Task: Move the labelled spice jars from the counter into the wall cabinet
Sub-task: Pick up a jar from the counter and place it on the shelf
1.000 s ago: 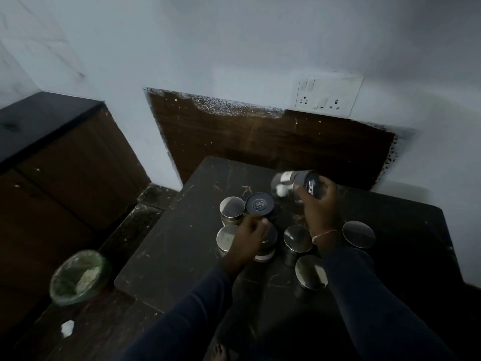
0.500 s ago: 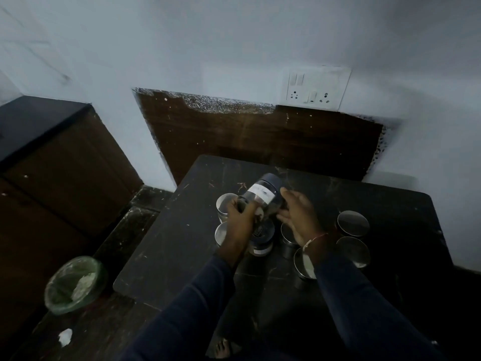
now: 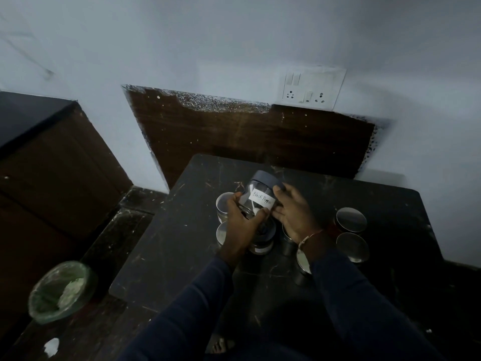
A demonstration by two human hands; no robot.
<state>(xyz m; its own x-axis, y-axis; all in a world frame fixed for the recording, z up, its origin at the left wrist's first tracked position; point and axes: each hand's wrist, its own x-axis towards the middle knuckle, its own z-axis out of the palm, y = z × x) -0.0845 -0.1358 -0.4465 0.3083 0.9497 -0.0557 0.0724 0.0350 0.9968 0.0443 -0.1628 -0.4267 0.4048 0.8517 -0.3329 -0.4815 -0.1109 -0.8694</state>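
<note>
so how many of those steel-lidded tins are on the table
6 tins: far left, near left, far right, near right, one half hidden under the right hand, one beneath that wrist. Others may be hidden by the hands.

A white switch-and-socket plate [image 3: 313,88] sits on the pale wall [image 3: 234,35] above a brown wood panel [image 3: 247,136]. A green-lined bin [image 3: 61,291] stands on the dark floor [image 3: 78,340], with a white scrap [image 3: 51,346] near it.

We see the left hand [image 3: 242,222] and right hand [image 3: 294,216] (sleeves to the wrists) gripping one jar [image 3: 260,196] between them.
</note>
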